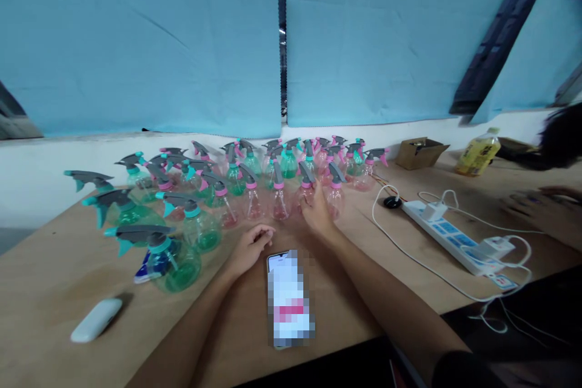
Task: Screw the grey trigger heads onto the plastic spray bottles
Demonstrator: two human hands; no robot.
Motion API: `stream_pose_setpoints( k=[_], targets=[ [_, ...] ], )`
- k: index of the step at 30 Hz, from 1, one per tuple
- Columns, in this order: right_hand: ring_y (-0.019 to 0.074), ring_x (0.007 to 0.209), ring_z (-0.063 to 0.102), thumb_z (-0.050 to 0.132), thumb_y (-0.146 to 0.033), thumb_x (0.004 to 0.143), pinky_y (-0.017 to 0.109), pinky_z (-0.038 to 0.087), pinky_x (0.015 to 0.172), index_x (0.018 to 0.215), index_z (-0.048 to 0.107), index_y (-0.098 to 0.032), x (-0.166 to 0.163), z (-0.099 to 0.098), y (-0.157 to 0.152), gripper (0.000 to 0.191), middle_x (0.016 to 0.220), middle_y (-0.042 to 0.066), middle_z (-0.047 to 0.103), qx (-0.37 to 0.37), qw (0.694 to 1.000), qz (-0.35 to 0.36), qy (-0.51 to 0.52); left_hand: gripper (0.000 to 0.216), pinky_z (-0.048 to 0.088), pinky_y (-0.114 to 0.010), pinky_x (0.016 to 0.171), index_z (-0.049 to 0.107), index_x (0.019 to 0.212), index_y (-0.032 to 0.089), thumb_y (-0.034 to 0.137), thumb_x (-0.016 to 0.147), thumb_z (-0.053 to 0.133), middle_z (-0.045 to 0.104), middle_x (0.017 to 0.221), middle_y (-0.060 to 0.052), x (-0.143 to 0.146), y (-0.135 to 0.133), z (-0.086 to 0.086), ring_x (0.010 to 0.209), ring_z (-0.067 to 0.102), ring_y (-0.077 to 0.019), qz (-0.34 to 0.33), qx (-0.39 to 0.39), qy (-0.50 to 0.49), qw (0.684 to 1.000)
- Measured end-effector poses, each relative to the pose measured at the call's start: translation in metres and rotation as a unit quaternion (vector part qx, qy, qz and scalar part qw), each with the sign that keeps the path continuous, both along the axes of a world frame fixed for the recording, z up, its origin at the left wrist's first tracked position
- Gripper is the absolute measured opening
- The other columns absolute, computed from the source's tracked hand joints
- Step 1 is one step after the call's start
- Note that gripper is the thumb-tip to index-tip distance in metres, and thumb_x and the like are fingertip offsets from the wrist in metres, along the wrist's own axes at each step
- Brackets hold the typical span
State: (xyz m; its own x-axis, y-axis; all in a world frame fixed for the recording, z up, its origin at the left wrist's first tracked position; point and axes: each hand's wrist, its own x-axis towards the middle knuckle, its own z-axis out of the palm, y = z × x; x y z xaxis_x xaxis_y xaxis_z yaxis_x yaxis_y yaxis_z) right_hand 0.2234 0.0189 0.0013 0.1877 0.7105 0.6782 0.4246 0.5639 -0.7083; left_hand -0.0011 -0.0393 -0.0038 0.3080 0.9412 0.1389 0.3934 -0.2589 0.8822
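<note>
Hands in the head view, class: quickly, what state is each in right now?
Left hand: partly open, loosely curled, nothing visible in it.
Right hand: closed around a pink spray bottle.

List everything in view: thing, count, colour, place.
Spray bottles: over twenty, pink or green, left to centre.
Phone: one, pale screen, front centre.
Case: one, white, front left.
Packet: one, blue, by the nearest bottle.
Power strip: one, white and blue, right.
Chargers: two, white, on the strip.
Cables: several, white, around the strip.
Disc: one, black, near the strip.
Box: one, brown, back right.
Drink bottle: one, yellow, beside the box.
Curtains: several, blue, back.
Table: one, brown, under the bottles.
Another person's hand: at least one, right edge.
Left hand: one, bare, near the phone.
Right hand: one, bare, around a pink spray bottle.
</note>
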Motion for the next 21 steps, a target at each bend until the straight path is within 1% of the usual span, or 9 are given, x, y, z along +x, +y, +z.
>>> stream_pose_setpoints(
  k=[3, 6, 10, 12, 14, 16, 17, 19, 21],
  targets=[
    [0.0241, 0.132, 0.044, 0.054, -0.018, 0.082, 0.047, 0.033, 0.113, 0.145, 0.029, -0.022, 0.000, -0.001, -0.001, 0.068, 0.137, 0.013, 0.049, -0.004, 1.000, -0.003, 0.013, 0.036, 0.043, -0.026, 0.065, 0.065, 0.099, 0.020, 0.051, 0.089, 0.051, 0.063, 0.076, -0.001, 0.000, 0.000, 0.000, 0.072, 0.057, -0.0166, -0.001, -0.003, 0.003, 1.000],
    [0.0240, 0.136, 0.039, 0.054, -0.018, 0.083, 0.049, 0.029, 0.115, 0.148, 0.024, -0.022, -0.003, 0.002, -0.006, 0.071, 0.145, 0.013, 0.042, -0.002, 1.000, -0.006, 0.014, 0.035, 0.043, -0.026, 0.064, 0.065, 0.100, 0.021, 0.051, 0.089, 0.051, 0.063, 0.076, -0.001, -0.001, 0.000, 0.000, 0.072, 0.058, -0.0166, -0.002, -0.004, 0.001, 1.000],
    [0.0251, 0.141, 0.032, 0.052, -0.020, 0.086, 0.051, 0.027, 0.116, 0.149, 0.020, -0.020, -0.008, 0.016, -0.022, 0.071, 0.151, 0.014, 0.033, 0.013, 0.999, -0.022, 0.019, 0.035, 0.045, -0.026, 0.064, 0.066, 0.100, 0.021, 0.051, 0.088, 0.052, 0.064, 0.077, -0.001, 0.000, 0.000, -0.001, 0.072, 0.058, -0.0166, -0.001, -0.003, -0.004, 1.000],
    [0.0254, 0.142, 0.032, 0.050, -0.019, 0.087, 0.052, 0.027, 0.116, 0.148, 0.025, -0.022, -0.007, 0.026, -0.031, 0.066, 0.150, 0.013, 0.037, 0.030, 0.999, -0.028, 0.020, 0.036, 0.045, -0.026, 0.064, 0.066, 0.100, 0.021, 0.052, 0.088, 0.053, 0.064, 0.077, -0.001, 0.000, 0.000, -0.001, 0.072, 0.058, -0.0166, 0.000, -0.002, -0.005, 1.000],
    [0.0257, 0.140, 0.036, 0.046, -0.017, 0.088, 0.054, 0.027, 0.116, 0.142, 0.038, -0.024, 0.000, 0.037, -0.039, 0.055, 0.144, 0.010, 0.046, 0.061, 0.998, -0.029, -0.006, 0.036, 0.045, -0.026, 0.065, 0.066, 0.100, 0.021, 0.052, 0.088, 0.053, 0.064, 0.076, -0.001, 0.000, -0.001, -0.001, 0.071, 0.058, -0.0166, 0.001, -0.001, -0.003, 1.000],
    [0.0263, 0.137, 0.040, 0.042, -0.015, 0.088, 0.057, 0.023, 0.116, 0.131, 0.051, -0.025, 0.013, 0.046, -0.044, 0.046, 0.136, 0.008, 0.054, 0.097, 0.993, -0.040, -0.049, 0.036, 0.045, -0.026, 0.066, 0.066, 0.100, 0.021, 0.051, 0.088, 0.052, 0.064, 0.076, -0.001, 0.000, -0.001, 0.000, 0.072, 0.058, -0.0168, 0.000, 0.002, 0.003, 1.000],
    [0.0270, 0.137, 0.041, 0.041, -0.015, 0.087, 0.059, 0.020, 0.117, 0.127, 0.055, -0.025, 0.020, 0.049, -0.044, 0.043, 0.133, 0.007, 0.057, 0.113, 0.990, -0.057, -0.063, 0.035, 0.045, -0.027, 0.067, 0.066, 0.100, 0.021, 0.051, 0.088, 0.052, 0.064, 0.077, -0.001, 0.000, -0.002, 0.000, 0.072, 0.058, -0.0169, -0.001, 0.004, 0.006, 1.000],
    [0.0283, 0.138, 0.039, 0.042, -0.015, 0.087, 0.062, 0.016, 0.116, 0.127, 0.055, -0.024, 0.036, 0.052, -0.042, 0.043, 0.132, 0.009, 0.057, 0.133, 0.983, -0.109, -0.072, 0.034, 0.045, -0.027, 0.068, 0.066, 0.099, 0.021, 0.050, 0.088, 0.052, 0.064, 0.077, -0.001, 0.000, -0.002, 0.001, 0.073, 0.059, -0.0171, -0.003, 0.006, 0.011, 1.000],
    [0.0292, 0.140, 0.035, 0.045, -0.019, 0.087, 0.064, 0.012, 0.116, 0.132, 0.051, -0.021, 0.051, 0.051, -0.035, 0.045, 0.137, 0.011, 0.054, 0.142, 0.975, -0.156, -0.075, 0.034, 0.045, -0.027, 0.068, 0.066, 0.099, 0.021, 0.050, 0.088, 0.052, 0.064, 0.076, -0.001, 0.000, -0.002, 0.002, 0.073, 0.059, -0.0173, -0.005, 0.005, 0.013, 1.000]
  ],
)
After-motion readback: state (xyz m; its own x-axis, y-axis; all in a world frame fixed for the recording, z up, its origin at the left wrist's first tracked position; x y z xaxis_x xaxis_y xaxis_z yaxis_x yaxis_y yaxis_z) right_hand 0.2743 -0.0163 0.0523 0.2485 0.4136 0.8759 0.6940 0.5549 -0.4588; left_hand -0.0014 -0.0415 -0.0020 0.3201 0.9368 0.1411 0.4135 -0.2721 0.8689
